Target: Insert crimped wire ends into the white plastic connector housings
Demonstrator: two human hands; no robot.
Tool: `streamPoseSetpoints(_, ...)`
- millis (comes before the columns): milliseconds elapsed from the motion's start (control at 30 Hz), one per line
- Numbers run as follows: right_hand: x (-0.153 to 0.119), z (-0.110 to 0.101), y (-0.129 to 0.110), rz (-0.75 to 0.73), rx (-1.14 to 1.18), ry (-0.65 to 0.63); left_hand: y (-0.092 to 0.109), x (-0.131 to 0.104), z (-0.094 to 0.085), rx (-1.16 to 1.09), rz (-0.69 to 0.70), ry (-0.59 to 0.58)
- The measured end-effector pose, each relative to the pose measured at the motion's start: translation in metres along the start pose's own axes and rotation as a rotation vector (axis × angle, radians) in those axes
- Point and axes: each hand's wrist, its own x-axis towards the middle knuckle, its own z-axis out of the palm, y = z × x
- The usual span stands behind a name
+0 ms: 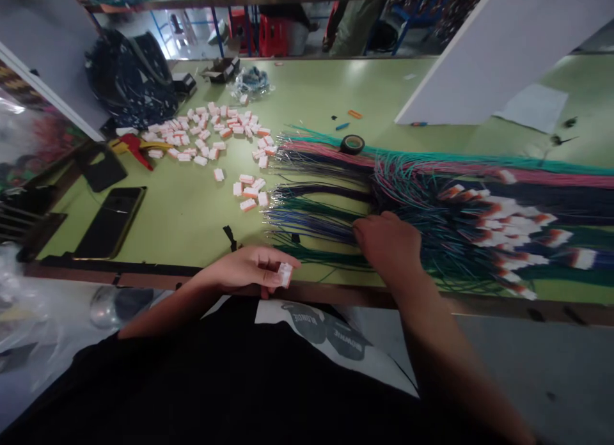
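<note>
Between the thumb and fingers of my left hand [254,268] is a small white and orange connector [286,275], near the table's front edge. My right hand [389,240] has its fingers curled over the blue wires [321,224]; what lies under its fingertips is hidden. Bundles of teal, pink, black and green wires [480,160] run to the right, their bare ends toward the left. Attached connectors [513,224] lie in a cluster on the wires at the right. Loose white and orange connectors [219,174] are scattered over the green table [182,208] at the left.
A phone [111,222], a dark flat case [102,168] and red-yellow pliers [139,152] lie at the left. Behind are a dark bag [132,77] and a small open box [221,70]. A tape roll [352,144] rests on the wires. White panels [460,61] stand at both sides.
</note>
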Motion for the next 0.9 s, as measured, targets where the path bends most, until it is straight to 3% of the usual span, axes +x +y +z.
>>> streamPoseSetpoints(167,0.004,-0.006,-0.008,0.073,-0.007,-0.086,0.001,-0.001,0.001,-0.005,-0.003,0.018)
streamPoseSetpoints(367,0.010,-0.015,-0.012,0.014,-0.040,-0.130,0.000,0.001,0.000,-0.011,0.021,-0.002)
streamPoseSetpoints(533,0.014,-0.014,-0.006,-0.009,-0.018,-0.156,0.001,-0.001,0.002,0.046,0.022,0.019)
streamPoseSetpoints(633,0.012,-0.013,0.003,0.048,0.008,-0.143,0.004,-0.002,0.005,0.060,0.001,0.064)
streamPoseSetpoints(733,0.011,-0.012,0.016,0.116,0.106,-0.112,0.006,-0.003,0.008,0.040,-0.002,0.069)
streamPoseSetpoints(900,0.012,-0.004,0.038,0.120,0.497,0.002,0.008,-0.004,0.009,0.024,-0.006,0.062)
